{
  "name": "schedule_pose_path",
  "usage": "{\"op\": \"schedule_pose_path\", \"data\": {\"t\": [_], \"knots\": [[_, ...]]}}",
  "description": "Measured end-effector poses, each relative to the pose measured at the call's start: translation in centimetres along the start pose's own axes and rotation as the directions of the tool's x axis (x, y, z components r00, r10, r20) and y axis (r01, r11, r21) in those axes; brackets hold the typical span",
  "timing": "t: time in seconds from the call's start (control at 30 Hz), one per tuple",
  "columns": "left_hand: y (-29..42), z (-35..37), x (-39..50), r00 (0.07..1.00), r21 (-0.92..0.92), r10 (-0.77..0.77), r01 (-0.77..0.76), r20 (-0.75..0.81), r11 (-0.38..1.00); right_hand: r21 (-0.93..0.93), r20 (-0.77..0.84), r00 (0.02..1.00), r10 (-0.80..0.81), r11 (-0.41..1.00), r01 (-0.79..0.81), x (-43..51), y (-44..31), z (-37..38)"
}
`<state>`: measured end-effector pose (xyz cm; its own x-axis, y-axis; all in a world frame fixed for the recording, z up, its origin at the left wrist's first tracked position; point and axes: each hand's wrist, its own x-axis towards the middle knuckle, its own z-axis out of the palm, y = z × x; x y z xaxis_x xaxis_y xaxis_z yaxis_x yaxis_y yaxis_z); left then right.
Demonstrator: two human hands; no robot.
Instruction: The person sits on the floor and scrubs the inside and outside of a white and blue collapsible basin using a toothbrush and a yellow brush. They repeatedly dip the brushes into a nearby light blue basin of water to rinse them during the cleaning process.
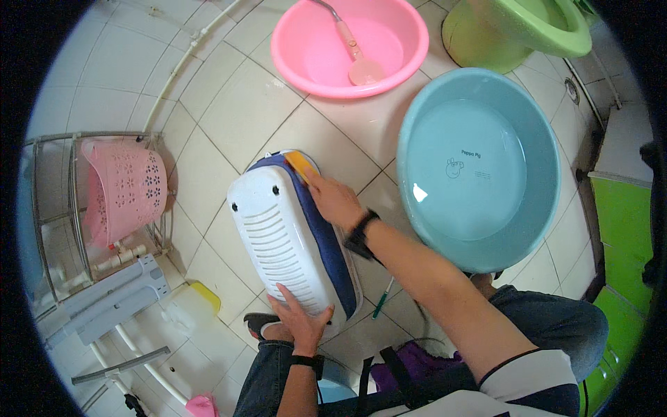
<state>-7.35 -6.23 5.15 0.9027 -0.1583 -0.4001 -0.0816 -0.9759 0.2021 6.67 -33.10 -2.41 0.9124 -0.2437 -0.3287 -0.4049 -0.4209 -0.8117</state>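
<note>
My right hand (336, 200) grips a yellow-orange sponge (300, 166) against the upper edge of a white-and-navy plastic appliance housing (271, 242). A row of curved slots runs along the housing's white face, and two small dark feet sit near its far end. My left hand (302, 315) lies spread on the near end of the slotted face. The housing is tilted on its side on the tiled floor. To the right of my right forearm, a large light-blue basin (471, 219) holds clear water, with a printed cartoon on its bottom.
A pink basin (318, 57) with a pink shower head (366, 71) lies ahead, beside a green toilet (521, 31). On the left are a metal rack (78, 208) with a pink perforated basket (127, 193), and a mop (120, 357). A green-handled tool (382, 305) lies on the floor.
</note>
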Motion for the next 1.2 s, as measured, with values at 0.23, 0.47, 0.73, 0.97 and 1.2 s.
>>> {"op": "schedule_pose_path", "data": {"t": [0.23,0.47,0.73,0.97,1.2], "knots": [[-0.9,-0.7,-0.4,0.999,-0.004,-0.041,0.041,0.009,0.999,-0.018,-0.014,1.000,0.000,1.000,-0.001,-8.3,0.3,3.0],[-0.1,0.3,0.4,0.999,-0.010,0.037,-0.037,0.004,0.999,-0.044,-0.101,0.994,-0.047,0.998,0.043,1.8,0.0,0.8],[-1.1,0.7,-0.4,0.996,-0.012,0.020,-0.021,-0.083,1.000,-0.074,0.034,0.999,0.026,0.997,-0.024,-19.2,3.6,6.4],[0.4,-0.1,-0.5,0.995,-0.108,-0.028,0.018,-0.095,0.994,-0.171,0.007,1.000,-0.014,0.985,0.015,-22.0,3.9,2.1],[-1.4,2.6,-5.4,0.894,-0.391,-0.436,0.367,-0.102,0.844,-0.560,0.081,0.908,-0.410,0.735,0.382,-11.7,-4.0,-3.5]]}}
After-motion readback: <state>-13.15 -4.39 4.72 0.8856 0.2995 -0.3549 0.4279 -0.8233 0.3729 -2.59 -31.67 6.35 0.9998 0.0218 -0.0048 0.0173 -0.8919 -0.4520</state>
